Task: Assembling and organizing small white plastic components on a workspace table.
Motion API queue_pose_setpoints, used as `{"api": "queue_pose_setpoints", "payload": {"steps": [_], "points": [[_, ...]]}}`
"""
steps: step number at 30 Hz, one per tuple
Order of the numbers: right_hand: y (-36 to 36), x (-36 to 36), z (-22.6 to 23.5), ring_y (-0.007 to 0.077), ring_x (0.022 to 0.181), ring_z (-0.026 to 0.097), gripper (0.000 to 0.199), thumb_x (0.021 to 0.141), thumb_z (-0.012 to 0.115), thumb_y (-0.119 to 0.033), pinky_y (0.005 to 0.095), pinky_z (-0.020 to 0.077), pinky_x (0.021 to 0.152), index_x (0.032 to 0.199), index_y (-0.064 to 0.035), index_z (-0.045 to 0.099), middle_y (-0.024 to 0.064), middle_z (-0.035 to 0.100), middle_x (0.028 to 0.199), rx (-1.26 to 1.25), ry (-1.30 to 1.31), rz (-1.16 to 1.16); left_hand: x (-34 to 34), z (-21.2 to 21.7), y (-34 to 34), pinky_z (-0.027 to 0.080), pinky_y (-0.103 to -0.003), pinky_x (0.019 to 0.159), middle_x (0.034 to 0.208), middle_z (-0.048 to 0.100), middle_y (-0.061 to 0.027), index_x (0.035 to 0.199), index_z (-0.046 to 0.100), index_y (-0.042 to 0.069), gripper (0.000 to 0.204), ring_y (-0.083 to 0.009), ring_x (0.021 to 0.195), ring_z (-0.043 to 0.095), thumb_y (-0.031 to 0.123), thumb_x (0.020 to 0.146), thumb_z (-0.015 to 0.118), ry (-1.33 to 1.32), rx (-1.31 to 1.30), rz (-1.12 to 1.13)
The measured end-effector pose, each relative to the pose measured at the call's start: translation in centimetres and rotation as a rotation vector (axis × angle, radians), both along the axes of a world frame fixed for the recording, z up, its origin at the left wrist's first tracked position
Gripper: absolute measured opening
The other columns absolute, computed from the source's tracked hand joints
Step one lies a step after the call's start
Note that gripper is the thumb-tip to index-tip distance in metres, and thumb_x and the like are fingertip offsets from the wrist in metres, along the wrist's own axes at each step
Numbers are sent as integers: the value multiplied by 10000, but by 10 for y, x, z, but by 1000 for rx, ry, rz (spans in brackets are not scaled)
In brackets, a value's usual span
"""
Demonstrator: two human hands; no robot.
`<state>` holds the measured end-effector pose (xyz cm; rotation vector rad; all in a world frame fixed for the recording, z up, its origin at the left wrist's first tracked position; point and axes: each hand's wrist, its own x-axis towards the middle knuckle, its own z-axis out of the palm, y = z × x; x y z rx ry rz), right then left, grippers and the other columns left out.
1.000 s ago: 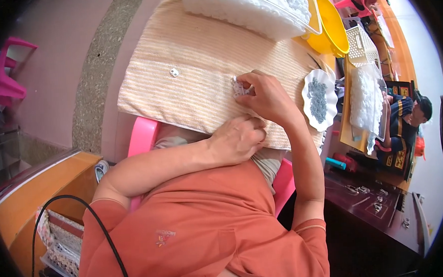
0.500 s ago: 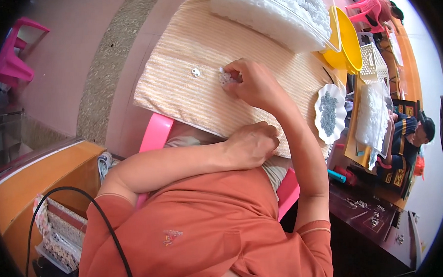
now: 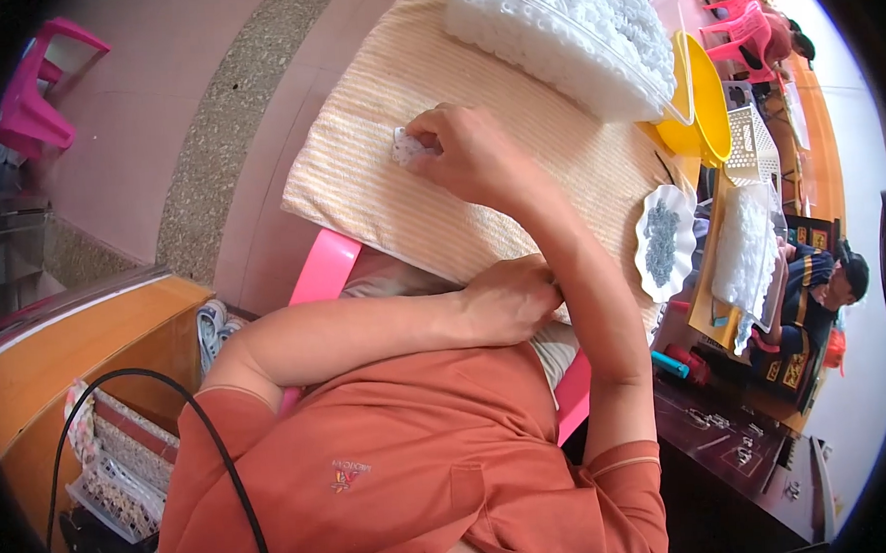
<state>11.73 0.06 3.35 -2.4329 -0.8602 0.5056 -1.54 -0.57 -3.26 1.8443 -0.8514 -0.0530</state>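
A small white piece is pinched by the right hand, at the upper middle of the frame. The fingers are nearly closed around it; whether more than one piece is held cannot be told. The piece is kept at the left part of a striped cloth. The left hand is curled in the middle of the frame, close to the lower edge of the cloth. Its fingers are partly hidden by the right arm, so what they hold cannot be told.

At the top of the frame, a clear tub is filled with white bits. A yellow bowl is seen just to its right. Lower down, grey bits are held in a wavy white dish. At the far right, a person in a dark top is seen near a white pile.
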Motion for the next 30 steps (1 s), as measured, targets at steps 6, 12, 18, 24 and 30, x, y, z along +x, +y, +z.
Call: {"api": "queue_pose_setpoints", "payload": {"steps": [6,12,18,24,30], "points": [[-17,-6,31,219,737,661,246,789,726,-98,319,536,708,1006,8,682,127,676,970,237,-136,-128,0,-16,-8,502,-387,761,912,602,-119,854,632,37,150,-300,901,581,168,779,633,-110,53,-51],[-62,55,86,204,750,685,140,808,711,-121,323,535,684,937,-66,715,88,692,897,244,-658,-296,1,8,9,495,-410,749,891,599,-115,766,601,36,154,-303,883,584,182,799,637,-60,89,-17],[-89,132,97,255,1055,630,340,831,715,-334,364,496,917,1104,-132,697,70,642,1188,-59,-818,-114,6,11,13,503,-410,786,917,632,-135,765,616,16,189,-326,885,607,197,815,641,-109,1,-29],[-60,169,80,365,1367,331,747,788,740,-375,473,317,1123,1439,-294,383,119,300,1521,-170,-751,141,6,21,21,501,-414,782,921,626,-132,782,613,19,161,-325,880,601,175,802,647,-19,-7,-46],[-43,186,67,374,1268,428,608,818,695,-403,470,383,1054,1369,-268,476,103,394,1447,-198,-835,218,9,21,23,498,-415,788,922,627,-129,794,615,18,137,-326,880,598,148,776,655,34,-56,-70]]}}
